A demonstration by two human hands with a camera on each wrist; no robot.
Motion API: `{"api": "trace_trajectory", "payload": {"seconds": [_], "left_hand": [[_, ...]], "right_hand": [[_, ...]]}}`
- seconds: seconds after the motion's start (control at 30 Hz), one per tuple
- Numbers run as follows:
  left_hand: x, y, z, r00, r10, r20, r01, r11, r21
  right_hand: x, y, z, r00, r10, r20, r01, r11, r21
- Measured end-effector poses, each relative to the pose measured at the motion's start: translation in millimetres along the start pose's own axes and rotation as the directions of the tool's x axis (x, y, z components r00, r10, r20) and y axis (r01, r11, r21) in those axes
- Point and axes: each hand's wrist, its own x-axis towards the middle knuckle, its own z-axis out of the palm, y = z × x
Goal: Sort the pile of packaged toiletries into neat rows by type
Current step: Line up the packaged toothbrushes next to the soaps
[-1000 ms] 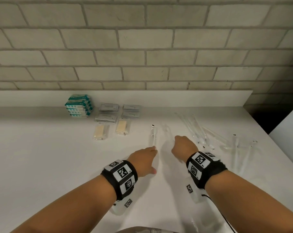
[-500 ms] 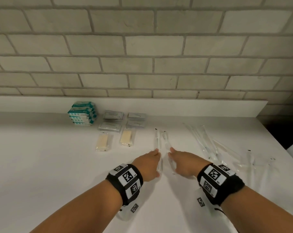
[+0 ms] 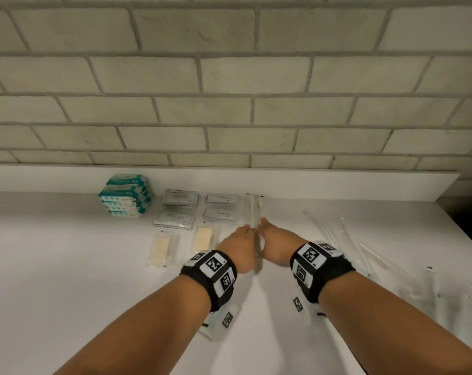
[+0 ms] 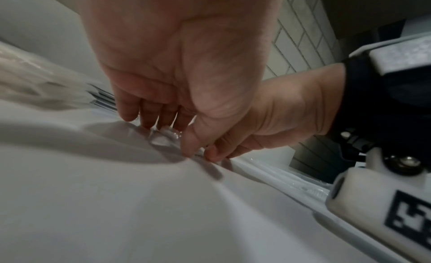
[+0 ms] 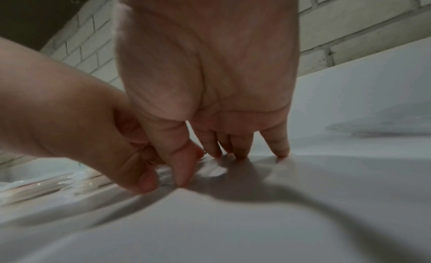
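Two toothbrushes in clear wrappers [image 3: 253, 209] lie side by side on the white counter [image 3: 67, 266], pointing at the back ledge, just right of the small grey sachets [image 3: 221, 198]. My left hand [image 3: 238, 244] and right hand [image 3: 276, 240] flank their near ends, fingers straight and tips down. In the left wrist view my left hand [image 4: 177, 136] presses fingertips and thumb onto the crinkled wrapper [image 4: 161, 139]. Seen from the right wrist, my right hand [image 5: 205, 163] has its thumb on the wrapper [image 5: 165, 176] and its fingers on the counter. Neither hand curls round anything.
Along the back stand a stack of teal wipe packs [image 3: 125, 196], larger grey sachets [image 3: 179, 197] and two wrapped soap bars [image 3: 161, 246]. A loose scatter of wrapped toothbrushes [image 3: 351, 239] lies to the right, near the counter's right edge [image 3: 462, 228].
Both hands have come together and slid forward, pushing the two wrapped toothbrushes up the counter until they lie beside the small sachets near the back ledge.
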Motion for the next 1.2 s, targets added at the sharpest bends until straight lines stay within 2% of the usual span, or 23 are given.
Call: {"api": "trace_trajectory", "payload": {"seconds": [0.13, 0.17, 0.2, 0.27, 0.3, 0.33, 0.37, 0.43, 0.6, 0.63, 0.67, 0.7, 0.77, 0.8, 0.83, 0.9, 0.93, 0.97, 1.0, 1.13, 1.2], "left_hand": [[1, 2, 3, 0.999, 0.004, 0.039, -0.005, 1.0, 0.021], [1, 3, 4, 0.998, 0.025, 0.051, -0.027, 0.999, 0.043], [1, 3, 5, 0.997, 0.053, 0.058, -0.056, 0.996, 0.062], [2, 5, 7, 0.993, 0.093, 0.07, -0.098, 0.993, 0.072], [1, 6, 7, 0.992, 0.096, 0.085, -0.102, 0.992, 0.07], [0, 6, 8, 0.99, 0.093, 0.103, -0.1, 0.992, 0.072], [-1, 7, 9, 0.989, 0.086, 0.121, -0.095, 0.992, 0.077], [-3, 8, 9, 0.988, 0.075, 0.133, -0.086, 0.993, 0.081], [-6, 11, 7, 0.991, 0.065, 0.115, -0.074, 0.995, 0.071], [-6, 11, 7, 0.991, 0.063, 0.114, -0.072, 0.995, 0.07], [-6, 11, 8, 0.992, 0.062, 0.113, -0.069, 0.995, 0.065], [-6, 12, 8, 0.992, 0.061, 0.11, -0.068, 0.996, 0.059], [-6, 11, 8, 0.992, 0.069, 0.108, -0.074, 0.996, 0.05], [-6, 11, 7, 0.991, 0.072, 0.111, -0.077, 0.996, 0.048], [-6, 11, 7, 0.991, 0.071, 0.113, -0.076, 0.996, 0.048], [-7, 11, 7, 0.992, 0.062, 0.113, -0.069, 0.996, 0.057], [-7, 11, 7, 0.992, 0.058, 0.114, -0.066, 0.996, 0.061], [-6, 11, 8, 0.992, 0.057, 0.115, -0.065, 0.996, 0.065], [-6, 11, 8, 0.992, 0.056, 0.117, -0.064, 0.996, 0.068], [-4, 9, 8, 0.99, 0.056, 0.126, -0.065, 0.996, 0.067], [-4, 10, 9, 0.991, 0.057, 0.117, -0.065, 0.996, 0.068]], "right_hand": [[-5, 9, 4, 0.999, -0.02, -0.028, 0.025, 0.978, 0.206], [-7, 15, 4, 0.997, 0.009, -0.076, 0.01, 0.968, 0.251], [-9, 21, 2, 0.98, 0.08, -0.182, -0.028, 0.962, 0.271], [-15, 37, -5, 0.864, 0.27, -0.425, -0.209, 0.96, 0.185], [-18, 47, -9, 0.808, 0.351, -0.474, -0.327, 0.935, 0.134], [-21, 57, -11, 0.781, 0.436, -0.448, -0.435, 0.893, 0.111], [-25, 65, -14, 0.764, 0.53, -0.369, -0.527, 0.842, 0.118], [-29, 79, -11, 0.744, 0.641, -0.19, -0.629, 0.767, 0.126], [-32, 88, -16, 0.838, 0.542, -0.064, -0.542, 0.84, 0.017], [-31, 85, -20, 0.867, 0.485, -0.117, -0.486, 0.874, 0.018], [-31, 78, -26, 0.888, 0.405, -0.218, -0.41, 0.912, 0.025], [-31, 71, -32, 0.888, 0.299, -0.35, -0.312, 0.95, 0.021], [-31, 54, -36, 0.824, 0.069, -0.562, -0.082, 0.997, 0.002], [-33, 46, -37, 0.802, -0.009, -0.597, 0.009, 1.0, -0.003], [-33, 44, -34, 0.817, -0.056, -0.573, 0.058, 0.998, -0.015], [-38, 46, -20, 0.93, -0.051, -0.363, 0.041, 0.999, -0.034], [-42, 49, -12, 0.969, -0.021, -0.245, 0.012, 0.999, -0.037], [-45, 54, -3, 0.984, 0.005, -0.176, -0.008, 1.0, -0.017], [-48, 57, 3, 0.987, 0.039, -0.153, -0.037, 0.999, 0.011], [-38, 55, 9, 0.948, 0.201, -0.248, -0.178, 0.978, 0.111], [-31, 48, 7, 0.939, 0.217, -0.265, -0.2, 0.976, 0.09]]}}
